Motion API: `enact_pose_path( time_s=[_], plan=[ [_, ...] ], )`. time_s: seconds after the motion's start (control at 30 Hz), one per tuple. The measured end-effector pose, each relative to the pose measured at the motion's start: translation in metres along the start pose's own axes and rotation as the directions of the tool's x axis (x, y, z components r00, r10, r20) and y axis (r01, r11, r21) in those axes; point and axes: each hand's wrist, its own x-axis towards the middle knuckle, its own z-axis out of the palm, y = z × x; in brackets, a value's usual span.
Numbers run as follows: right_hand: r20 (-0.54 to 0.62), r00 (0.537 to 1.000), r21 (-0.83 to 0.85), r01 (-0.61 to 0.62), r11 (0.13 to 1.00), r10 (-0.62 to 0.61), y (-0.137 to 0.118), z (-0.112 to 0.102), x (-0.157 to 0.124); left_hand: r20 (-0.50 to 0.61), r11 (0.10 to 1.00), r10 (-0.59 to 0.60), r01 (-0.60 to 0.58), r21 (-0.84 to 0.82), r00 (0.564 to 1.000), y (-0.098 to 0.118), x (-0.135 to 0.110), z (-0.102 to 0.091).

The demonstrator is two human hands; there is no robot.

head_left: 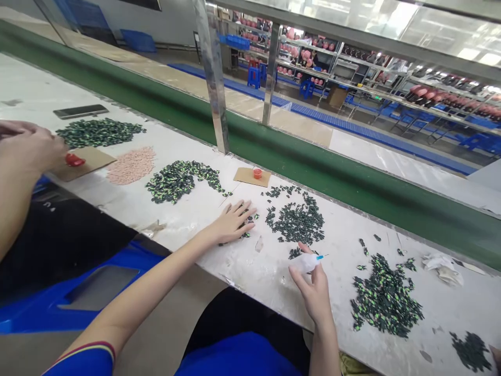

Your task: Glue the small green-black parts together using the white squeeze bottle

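Observation:
My left hand (234, 223) lies flat on the white table, fingers spread, over some small dark pieces with green marks (246, 234) that show at its edges. In my right hand (315, 292) is a whitish squeeze bottle (304, 262) with a blue needle tip, held tilted with the needle pointing right. A few dark green pieces (295, 253) lie just behind the bottle. Beyond it spreads a loose heap of plain dark green pieces (299, 222). Left of my left hand is a pile of dark pieces with bright green marks (172, 183).
A red cap (257, 173) sits on cardboard (242, 175). Another green-marked heap (383, 297) and crumpled tissue (442, 269) lie right. At left are a co-worker's hands (31, 146), pink pieces (131, 166) and a phone (81, 111). A metal post (215, 78) stands at the table's back edge.

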Motion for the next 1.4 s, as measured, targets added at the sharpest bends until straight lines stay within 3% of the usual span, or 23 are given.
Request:
enact_pose_path(
  time_s=[0.2, 0.37, 0.43, 0.57, 0.8, 0.93, 1.13, 1.3, 1.4],
  plan=[
    [-0.048, 0.994, 0.031, -0.097, 0.995, 0.098, 0.014, -0.019, -0.010, 0.059, 0.998, 0.061, -0.060, -0.026, 0.996, 0.020, -0.022, 0.012],
    [-0.120, 0.978, 0.089, -0.158, 0.983, 0.168, 0.018, -0.027, -0.016, 0.132, 0.968, 0.219, -0.198, -0.155, 0.967, 0.035, -0.034, -0.003],
    [-0.132, 0.977, 0.123, -0.152, 0.981, 0.168, 0.018, -0.029, -0.018, 0.079, 0.955, 0.253, -0.236, -0.178, 0.964, 0.038, -0.030, -0.012],
    [-0.222, 0.962, 0.207, -0.111, 0.972, 0.157, 0.024, -0.033, -0.021, -0.142, 0.982, 0.109, -0.129, -0.139, 0.984, 0.052, -0.015, -0.017],
    [-0.442, 0.868, 0.467, 0.008, 0.884, 0.225, 0.034, -0.037, -0.023, -0.104, 0.999, -0.039, 0.038, -0.011, 0.994, 0.084, -0.013, 0.009],
    [-0.400, 0.859, 0.580, -0.033, 0.814, 0.319, 0.035, -0.033, -0.025, -0.105, 0.995, -0.008, -0.002, -0.098, 0.994, 0.091, -0.022, 0.015],
    [-0.433, 0.822, 0.578, -0.062, 0.813, 0.371, 0.033, -0.015, -0.028, -0.019, 0.950, 0.051, -0.055, -0.308, 0.998, 0.117, -0.039, 0.029],
    [-0.405, 0.825, 0.523, -0.143, 0.840, 0.393, 0.032, -0.010, -0.031, -0.089, 0.896, -0.074, 0.027, -0.442, 0.993, 0.125, -0.048, 0.046],
    [-0.417, 0.828, 0.414, -0.194, 0.889, 0.375, 0.029, -0.006, -0.034, -0.158, 0.870, -0.100, 0.009, -0.494, 0.982, 0.124, -0.052, 0.050]
  ],
)
